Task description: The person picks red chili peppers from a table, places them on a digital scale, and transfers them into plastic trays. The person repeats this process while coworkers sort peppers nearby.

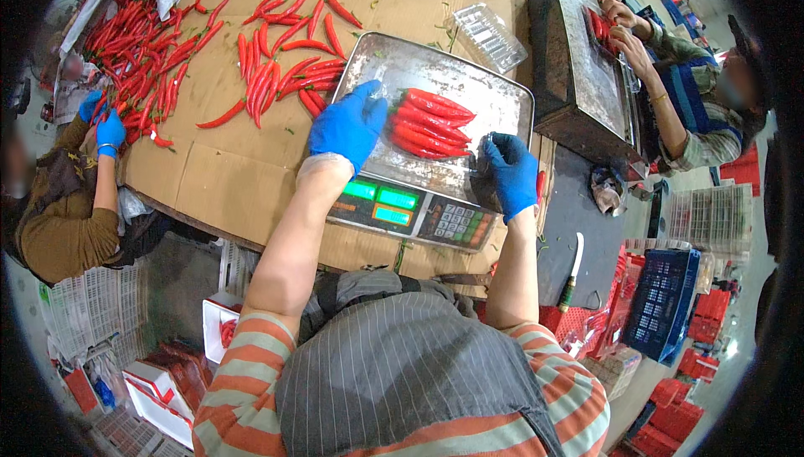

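A neat row of several red chili peppers (433, 124) lies on the metal weighing pan (433, 61) of a digital scale in front of me. Faint glints near their ends suggest clear plastic, but its outline is hard to make out. My left hand (352, 121), in a blue glove, reaches over the pan's left side, its fingers near the stem ends. On the opposite side, my right hand (512, 171), also blue-gloved, has curled fingers by the pepper tips. What either hand grips is unclear. The scale's lit display (380, 196) and keypad (453, 221) face me.
Loose chilies (260, 80) lie left of the scale; a co-worker's gloved hands (110, 130) touch a larger heap (135, 48). Clear plastic trays (490, 36) sit behind. Rightward are a metal machine (584, 61), another person's hands (631, 48) with packed chilies, and a knife (573, 271).
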Motion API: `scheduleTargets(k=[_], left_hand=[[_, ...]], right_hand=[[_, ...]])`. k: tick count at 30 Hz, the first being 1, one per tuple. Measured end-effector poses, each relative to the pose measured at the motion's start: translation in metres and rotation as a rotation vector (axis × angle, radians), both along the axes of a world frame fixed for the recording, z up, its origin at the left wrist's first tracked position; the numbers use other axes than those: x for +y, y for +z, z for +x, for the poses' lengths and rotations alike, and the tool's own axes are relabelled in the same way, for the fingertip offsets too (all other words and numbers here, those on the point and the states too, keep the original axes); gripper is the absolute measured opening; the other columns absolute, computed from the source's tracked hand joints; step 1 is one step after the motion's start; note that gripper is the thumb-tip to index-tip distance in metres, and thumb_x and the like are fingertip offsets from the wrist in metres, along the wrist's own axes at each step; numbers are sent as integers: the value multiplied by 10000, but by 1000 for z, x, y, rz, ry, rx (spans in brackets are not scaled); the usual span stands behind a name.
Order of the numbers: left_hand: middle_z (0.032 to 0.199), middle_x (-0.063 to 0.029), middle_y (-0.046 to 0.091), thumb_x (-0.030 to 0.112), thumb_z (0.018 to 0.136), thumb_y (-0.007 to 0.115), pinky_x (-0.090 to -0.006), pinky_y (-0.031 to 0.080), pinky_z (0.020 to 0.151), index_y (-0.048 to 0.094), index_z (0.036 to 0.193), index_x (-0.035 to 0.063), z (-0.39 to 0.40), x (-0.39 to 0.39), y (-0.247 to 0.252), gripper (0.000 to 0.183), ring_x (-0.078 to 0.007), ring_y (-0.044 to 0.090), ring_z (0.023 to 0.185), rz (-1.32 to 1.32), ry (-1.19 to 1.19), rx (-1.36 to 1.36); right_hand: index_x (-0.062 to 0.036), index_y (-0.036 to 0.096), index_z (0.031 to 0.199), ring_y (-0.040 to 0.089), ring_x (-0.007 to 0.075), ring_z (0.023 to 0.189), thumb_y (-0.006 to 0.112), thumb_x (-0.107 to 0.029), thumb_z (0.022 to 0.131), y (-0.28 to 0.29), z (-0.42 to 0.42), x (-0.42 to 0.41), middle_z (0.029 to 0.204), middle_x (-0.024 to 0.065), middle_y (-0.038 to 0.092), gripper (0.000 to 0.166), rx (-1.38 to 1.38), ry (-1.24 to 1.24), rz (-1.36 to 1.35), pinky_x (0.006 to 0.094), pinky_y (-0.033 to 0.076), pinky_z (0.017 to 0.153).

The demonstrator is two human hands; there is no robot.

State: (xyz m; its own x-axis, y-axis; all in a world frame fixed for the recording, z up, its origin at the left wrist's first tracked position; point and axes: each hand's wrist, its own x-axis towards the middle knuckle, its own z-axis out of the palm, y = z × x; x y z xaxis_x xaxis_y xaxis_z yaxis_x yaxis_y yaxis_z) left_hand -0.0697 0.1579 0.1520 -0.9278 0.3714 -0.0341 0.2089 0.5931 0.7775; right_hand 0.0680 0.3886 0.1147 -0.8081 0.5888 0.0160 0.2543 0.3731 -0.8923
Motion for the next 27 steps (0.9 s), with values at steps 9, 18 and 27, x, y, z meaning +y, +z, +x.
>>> scheduleTargets(k=[9,18,27], left_hand=[[1112,-150,599,260,809,632,-348,461,845,530,1206,88,5,0,-10,444,-268,604,950,81,22,19],[1048,-91,587,157,739,685,-363,433,853,635,1001,120,5,1,-9,269,-269,534,984,-45,-155,552],[921,-52,602,105,731,696,-321,432,807,631,937,84,2,-6,-6,217,-204,552,873,238,-136,413]], right_hand=[[-21,620,976,551,74,681,676,-116,792,-6,4,-10,802,52,647,214,42,22,-101,229,454,617],[-29,632,980,516,61,635,687,-141,788,-3,9,-16,746,37,632,229,21,-8,-96,228,441,587],[-40,624,1024,551,76,659,665,-149,813,10,18,-14,769,56,640,240,69,-48,71,237,445,584]])
